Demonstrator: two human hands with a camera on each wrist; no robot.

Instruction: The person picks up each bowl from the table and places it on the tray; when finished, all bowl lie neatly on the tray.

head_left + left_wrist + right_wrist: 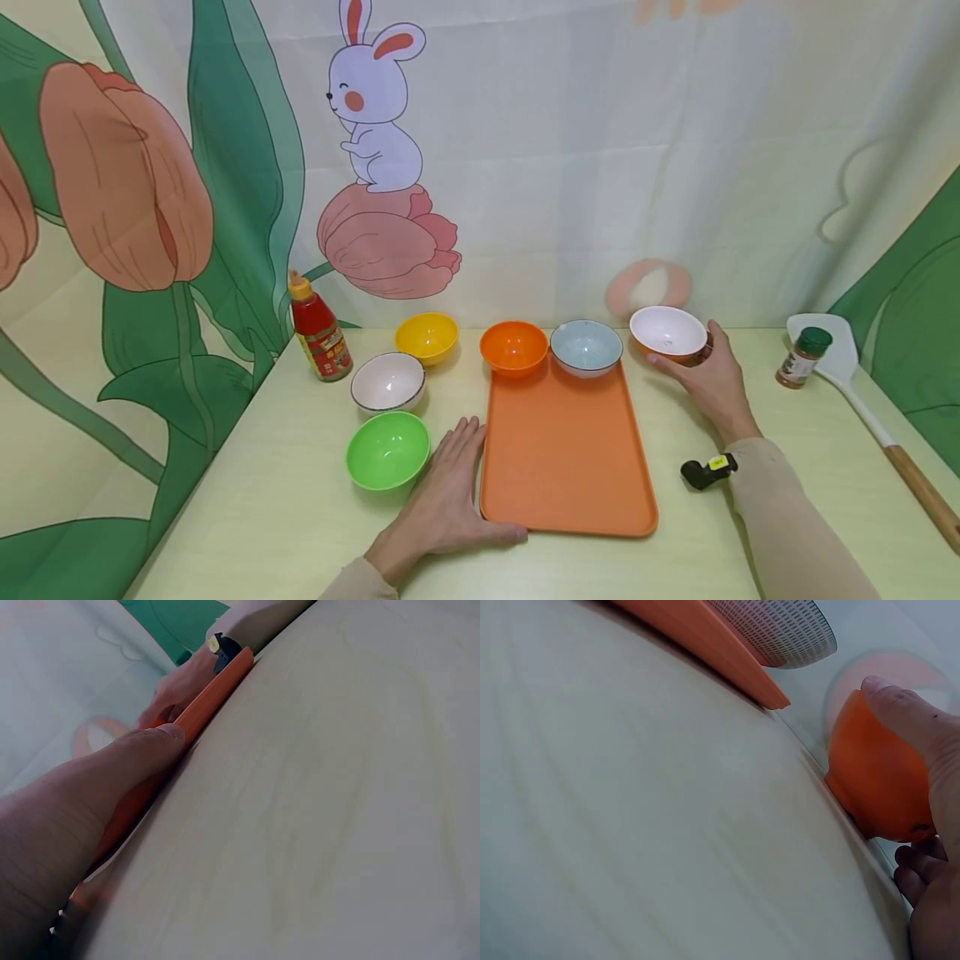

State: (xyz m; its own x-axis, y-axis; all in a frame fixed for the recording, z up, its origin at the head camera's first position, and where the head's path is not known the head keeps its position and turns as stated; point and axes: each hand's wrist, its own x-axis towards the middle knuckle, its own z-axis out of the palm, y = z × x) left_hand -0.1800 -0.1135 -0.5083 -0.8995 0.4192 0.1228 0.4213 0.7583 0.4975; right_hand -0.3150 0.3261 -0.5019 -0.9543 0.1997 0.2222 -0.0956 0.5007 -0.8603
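Note:
My right hand point(718, 385) grips a bowl with a white inside and an orange outside point(666, 331), beyond the tray's far right corner. In the right wrist view the thumb lies at the rim of this bowl point(881, 769), with fingers curled near its base. My left hand point(448, 500) rests at the near left corner of an orange tray point(566, 458), fingers straight along its left side. The left wrist view has the thumb point(146, 754) against the edge of the tray point(217, 690). An orange bowl point(513, 348) and a pale blue bowl point(587, 348) stand at the tray's far end.
Left of the tray are a green bowl point(387, 451), a white bowl point(388, 382) and a yellow bowl point(427, 337). A red sauce bottle point(321, 337) stands behind them. At the right are a green-capped spice jar point(803, 358) and a white spatula point(840, 367) with a wooden handle.

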